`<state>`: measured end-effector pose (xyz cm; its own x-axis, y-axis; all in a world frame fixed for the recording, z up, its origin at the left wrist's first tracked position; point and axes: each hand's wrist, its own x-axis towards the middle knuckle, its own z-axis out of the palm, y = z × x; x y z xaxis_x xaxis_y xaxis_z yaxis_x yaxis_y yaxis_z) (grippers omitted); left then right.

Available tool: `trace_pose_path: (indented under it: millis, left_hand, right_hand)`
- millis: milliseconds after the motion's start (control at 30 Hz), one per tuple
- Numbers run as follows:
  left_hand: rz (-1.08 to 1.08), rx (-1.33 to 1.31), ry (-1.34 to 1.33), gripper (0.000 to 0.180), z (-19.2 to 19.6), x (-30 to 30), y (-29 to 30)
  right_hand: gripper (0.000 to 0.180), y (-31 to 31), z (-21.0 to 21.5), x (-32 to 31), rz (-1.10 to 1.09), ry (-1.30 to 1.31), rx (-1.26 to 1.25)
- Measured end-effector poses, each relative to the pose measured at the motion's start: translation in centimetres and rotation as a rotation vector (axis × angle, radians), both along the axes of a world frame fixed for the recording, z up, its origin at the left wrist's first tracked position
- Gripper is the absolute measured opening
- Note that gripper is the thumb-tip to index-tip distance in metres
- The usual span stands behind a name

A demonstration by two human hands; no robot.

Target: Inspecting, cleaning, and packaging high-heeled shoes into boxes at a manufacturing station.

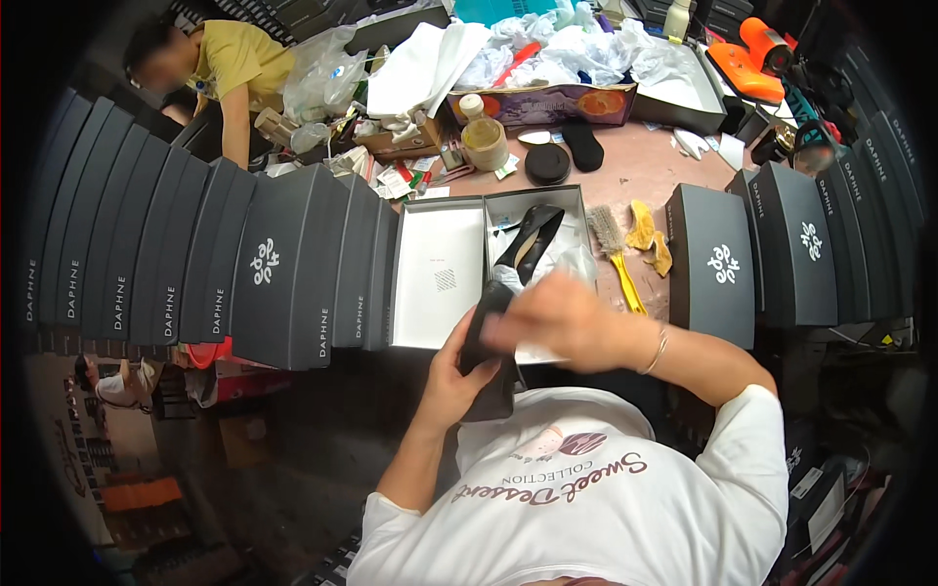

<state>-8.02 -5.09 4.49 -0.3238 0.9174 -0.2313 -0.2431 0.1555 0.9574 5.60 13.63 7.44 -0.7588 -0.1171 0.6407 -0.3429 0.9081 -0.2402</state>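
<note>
My left hand (451, 379) grips a black shoe (486, 337) close to my body, its fingers wrapped round the shoe. Over the same shoe is my right hand (559, 320), smeared by motion, so its fingers and anything in them cannot be made out. Some pale crumpled paper (508, 277) shows at the shoe's upper end. Just beyond, a second black shoe (536, 236) lies in an opened shoe box (576, 210) with white paper and clear wrapping. The white inside of the box lid (430, 244) faces up, left of that shoe.
Rows of dark shoe boxes (278, 264) stand left, more boxes (711, 264) right. A yellow-handled brush (618, 254) and yellow cloth pieces (645, 230) lie right of the opened box. Behind are a glue bottle (483, 142), a black round tin (547, 164) and a paper-filled carton (547, 105). Another person (239, 63) works far left.
</note>
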Motion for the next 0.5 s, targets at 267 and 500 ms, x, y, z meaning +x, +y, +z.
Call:
trace_pose_path:
  millis: [267, 500]
  left_hand:
    - [0.0, 0.014, 0.06, 0.066, 0.0, -0.7, -0.6]
    - [0.161, 0.067, 0.327, 0.069, 1.1, -6.7, 0.8]
  right_hand:
    - [0.04, -1.4, 2.1, -0.3, 0.124, -0.049, 0.168]
    - [0.038, 2.9, -8.3, 2.0, -0.488, -0.186, -0.412]
